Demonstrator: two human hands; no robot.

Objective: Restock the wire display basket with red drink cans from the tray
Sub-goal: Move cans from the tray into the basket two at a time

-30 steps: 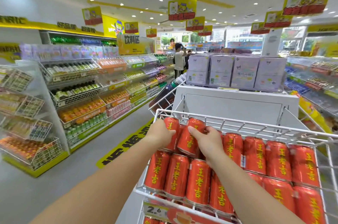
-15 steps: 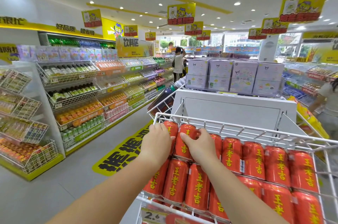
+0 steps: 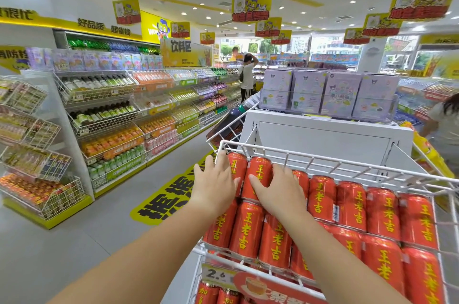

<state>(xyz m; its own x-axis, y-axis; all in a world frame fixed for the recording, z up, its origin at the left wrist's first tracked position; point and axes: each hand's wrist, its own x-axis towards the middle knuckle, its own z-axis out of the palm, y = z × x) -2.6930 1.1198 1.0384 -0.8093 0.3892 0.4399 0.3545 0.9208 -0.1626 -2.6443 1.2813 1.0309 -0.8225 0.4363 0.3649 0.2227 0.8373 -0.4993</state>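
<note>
Nearest, a price tag (image 3: 218, 275) hangs on the front rail of the wire basket (image 3: 323, 167), with another tier of cans just visible below it. Above the rail, red cans (image 3: 352, 204) lie on their sides in packed rows that fill the basket almost to its right wall. Both hands work the far left corner. The left hand (image 3: 214, 185) lies flat, fingers (image 3: 224, 163) spread over the end can (image 3: 237, 169) beside the basket's corner wire, gripping nothing. The right hand (image 3: 282, 192) rests palm down just beside it, its fingers loosely curled on the can (image 3: 258, 174) between the two hands; whether they clasp it or only press it I cannot tell. This looks like the seating step: nudging the last placed cans into line with the back row. The tray is out of view, so the next move probably calls for lifting both hands clear and turning back to it for more cans. Beyond the basket stands a white cabinet (image 3: 323, 135) topped with pale boxes (image 3: 330, 95).
</note>
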